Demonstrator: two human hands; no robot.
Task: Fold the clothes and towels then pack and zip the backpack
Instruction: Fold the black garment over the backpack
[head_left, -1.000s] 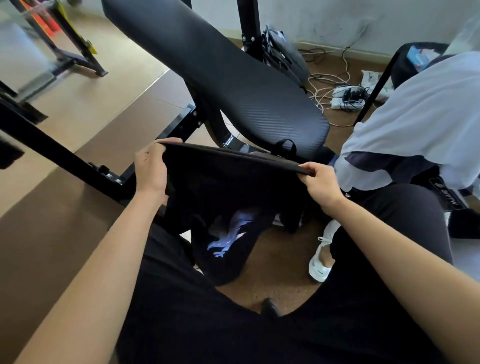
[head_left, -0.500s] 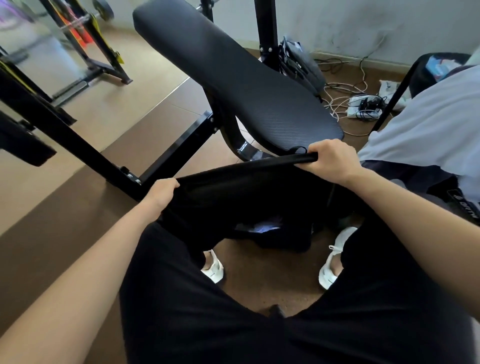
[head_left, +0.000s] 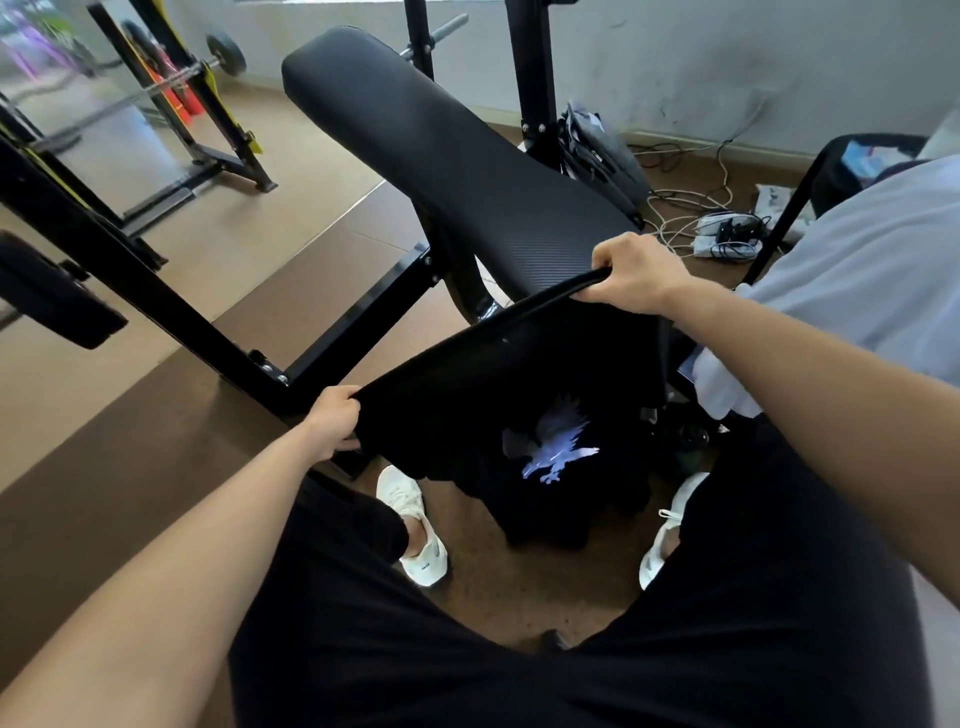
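A black T-shirt (head_left: 483, 395) with a pale bird print (head_left: 558, 449) hangs stretched between my hands, above my knees. My left hand (head_left: 332, 423) grips its lower left corner. My right hand (head_left: 634, 273) grips the other end, higher up, at the near end of the black padded bench (head_left: 441, 150). The shirt's top edge runs tilted, rising toward the right. Its lower part droops toward the floor between my white shoes. A pale lilac garment (head_left: 857, 280) lies piled at the right. A dark grey bag (head_left: 597, 150) leans against the bench's upright, behind the pad.
The bench's black steel frame (head_left: 208, 332) crosses the brown floor on the left. A barbell rack (head_left: 171, 93) stands at the back left. Cables and a power strip (head_left: 722, 234) lie by the wall. A black chair frame (head_left: 795, 202) rises at the right.
My right hand has lifted its end of the shirt up to the bench's near end while my left hand dropped lower. The bird print shows again after being folded under.
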